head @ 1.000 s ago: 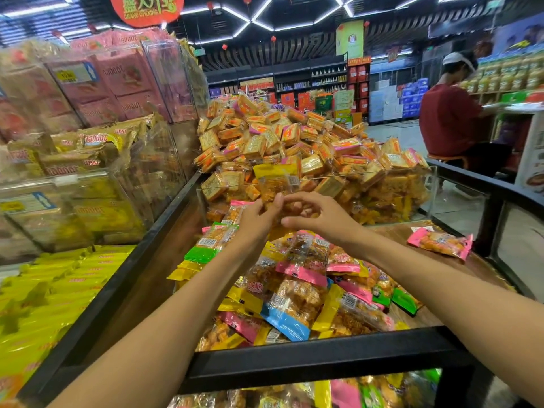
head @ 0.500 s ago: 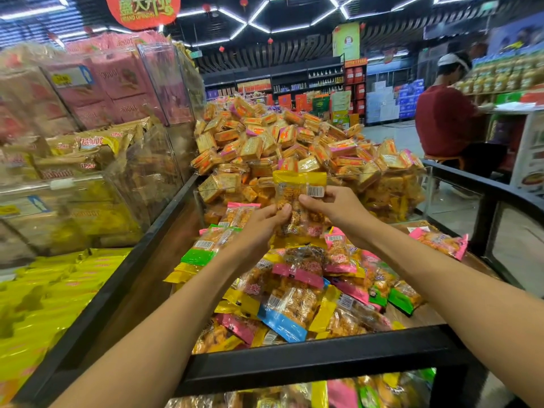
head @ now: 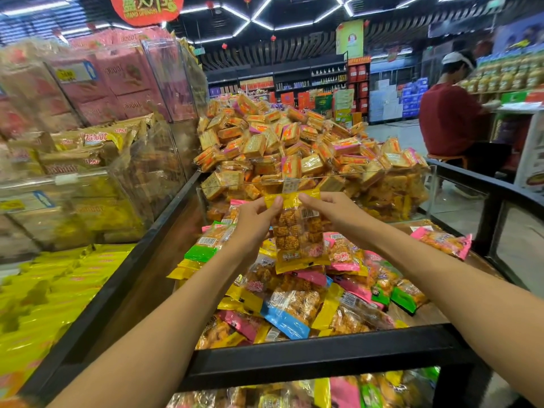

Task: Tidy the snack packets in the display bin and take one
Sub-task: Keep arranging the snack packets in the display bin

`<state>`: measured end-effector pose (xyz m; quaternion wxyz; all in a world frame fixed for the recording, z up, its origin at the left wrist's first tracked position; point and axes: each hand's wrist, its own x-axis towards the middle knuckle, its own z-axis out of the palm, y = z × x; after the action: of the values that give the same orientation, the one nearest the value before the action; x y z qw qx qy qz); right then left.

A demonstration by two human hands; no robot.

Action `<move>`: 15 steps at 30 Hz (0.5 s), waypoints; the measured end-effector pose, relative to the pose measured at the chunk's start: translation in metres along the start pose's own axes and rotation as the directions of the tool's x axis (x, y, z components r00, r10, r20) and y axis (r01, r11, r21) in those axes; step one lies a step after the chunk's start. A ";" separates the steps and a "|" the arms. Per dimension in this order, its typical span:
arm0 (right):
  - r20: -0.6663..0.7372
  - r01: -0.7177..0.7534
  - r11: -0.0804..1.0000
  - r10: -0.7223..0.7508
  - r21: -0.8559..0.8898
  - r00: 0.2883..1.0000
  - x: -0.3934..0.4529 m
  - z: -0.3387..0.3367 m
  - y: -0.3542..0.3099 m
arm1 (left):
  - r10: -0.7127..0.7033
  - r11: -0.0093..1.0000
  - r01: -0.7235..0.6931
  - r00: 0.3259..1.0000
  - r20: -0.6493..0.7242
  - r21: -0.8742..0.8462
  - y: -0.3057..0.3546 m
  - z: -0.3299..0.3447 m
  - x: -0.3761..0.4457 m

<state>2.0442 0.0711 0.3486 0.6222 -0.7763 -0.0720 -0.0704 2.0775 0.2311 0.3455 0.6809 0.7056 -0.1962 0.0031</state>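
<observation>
A yellow-edged clear snack packet (head: 297, 237) full of orange squares hangs upright above the display bin (head: 323, 353). My left hand (head: 253, 219) pinches its top left corner. My right hand (head: 332, 213) pinches its top right corner by the barcode. Below it lies a loose heap of snack packets (head: 294, 304) with pink, blue, green and yellow ends. One pink packet (head: 444, 241) lies apart at the bin's right side.
Behind a clear divider (head: 382, 172) rises a tall mound of orange square packets (head: 294, 148). Clear boxes of snacks (head: 88, 160) stack on the left, yellow packs (head: 44, 295) below them. A person in a red shirt (head: 450, 119) sits at back right.
Both hands picked the yellow packet out of the heap and raised it. It now hangs full length between them, closer to me than before.
</observation>
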 end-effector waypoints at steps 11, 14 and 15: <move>0.079 -0.003 0.998 0.008 -0.067 0.997 0.002 -0.004 0.005 | -0.001 0.998 -0.003 0.997 -0.073 -0.058 0.000 -0.002 0.001; 0.166 -0.081 0.990 0.099 -0.112 0.981 0.001 -0.005 0.006 | -0.036 0.994 0.026 0.995 -0.093 -0.106 0.001 -0.003 0.001; 0.185 -0.089 0.990 0.108 -0.110 0.977 0.001 -0.005 0.006 | -0.054 0.993 0.042 0.993 -0.105 -0.113 0.001 -0.004 0.001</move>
<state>2.0463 0.0646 0.3439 0.5750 -0.8127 -0.0890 0.0317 2.0796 0.2342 0.3471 0.7285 0.6700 -0.1422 0.0139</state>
